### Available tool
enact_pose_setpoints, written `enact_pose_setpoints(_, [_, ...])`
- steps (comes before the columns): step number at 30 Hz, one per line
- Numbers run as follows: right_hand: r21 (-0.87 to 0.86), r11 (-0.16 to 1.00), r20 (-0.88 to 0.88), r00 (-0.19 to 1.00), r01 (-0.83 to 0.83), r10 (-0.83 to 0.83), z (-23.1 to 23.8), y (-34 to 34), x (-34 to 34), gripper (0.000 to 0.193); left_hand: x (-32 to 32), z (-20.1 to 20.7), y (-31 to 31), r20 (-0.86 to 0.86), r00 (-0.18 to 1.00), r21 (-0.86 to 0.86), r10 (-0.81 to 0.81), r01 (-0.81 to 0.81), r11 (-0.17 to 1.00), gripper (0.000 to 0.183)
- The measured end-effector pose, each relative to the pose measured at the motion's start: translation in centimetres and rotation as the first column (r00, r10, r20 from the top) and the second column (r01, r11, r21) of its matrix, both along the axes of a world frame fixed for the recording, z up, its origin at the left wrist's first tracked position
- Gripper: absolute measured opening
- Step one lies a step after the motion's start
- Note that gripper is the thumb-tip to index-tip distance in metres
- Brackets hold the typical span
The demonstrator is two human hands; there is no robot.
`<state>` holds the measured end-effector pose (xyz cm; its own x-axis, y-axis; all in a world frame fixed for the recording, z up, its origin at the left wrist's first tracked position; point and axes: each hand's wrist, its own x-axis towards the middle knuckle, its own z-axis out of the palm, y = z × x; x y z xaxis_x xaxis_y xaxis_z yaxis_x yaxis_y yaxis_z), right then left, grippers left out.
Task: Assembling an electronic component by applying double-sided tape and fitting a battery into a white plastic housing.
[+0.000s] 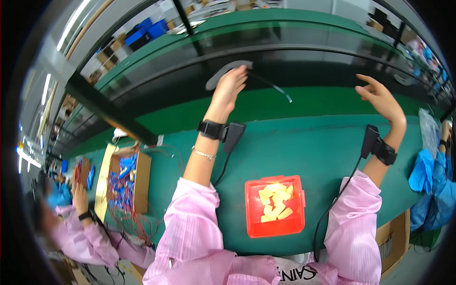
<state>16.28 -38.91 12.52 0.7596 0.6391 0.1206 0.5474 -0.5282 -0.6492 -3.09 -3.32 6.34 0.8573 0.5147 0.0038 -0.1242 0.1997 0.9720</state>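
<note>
My left hand reaches out over the far edge of the bench, fingers closed around a flat, grey, curved piece. A thin dark cable with a pale end trails to the right of that hand. Farther right, my right hand hovers with its index finger stretched and its thumb apart, nothing visible in it. Between my forearms a red plastic box sits on the bench, holding several pale yellow wedge-like pieces. Both wrists wear black straps with a device and a cord.
A black conveyor belt crosses beyond the green bench. To the left, a cardboard box holds blue parts with red wires, near a co-worker in pink. A green post stands there. At right are blue sleeves and a clear bag.
</note>
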Motion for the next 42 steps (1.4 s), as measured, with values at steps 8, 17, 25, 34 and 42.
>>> enact_pose_setpoints(8, [-0.157,0.975,-0.063,0.984,0.158,-0.17,-1.3,-3.1,2.9,0.062,-8.3,7.1,-3.4,-0.375,0.927,0.853,0.028,0.333,0.402,0.041])
enact_pose_setpoints(17, [-0.11,0.991,-0.04,0.996,0.07,-0.075,-0.4,-3.0,1.8,0.057,-30.8,8.1,6.8,-0.034,0.602,0.949,0.797,0.269,-0.162,0.019])
enact_pose_setpoints(25, [0.044,0.992,-0.187,0.975,-0.115,0.121,1.7,-3.3,0.9,0.061,-34.4,3.8,5.9,-0.351,0.311,0.886,0.883,0.417,0.205,0.029])
enact_pose_setpoints(34, [-0.048,0.999,-0.062,0.998,0.023,-0.026,0.7,-4.1,0.2,0.053,-34.2,7.9,3.1,0.168,0.444,0.985,0.88,-0.046,-0.165,0.014])
enact_pose_setpoints(42, [0.114,0.981,0.111,0.984,-0.155,0.143,3.9,-1.1,-7.7,0.045,-20.2,11.3,-2.6,0.158,0.936,0.562,0.313,-0.346,0.751,0.02])
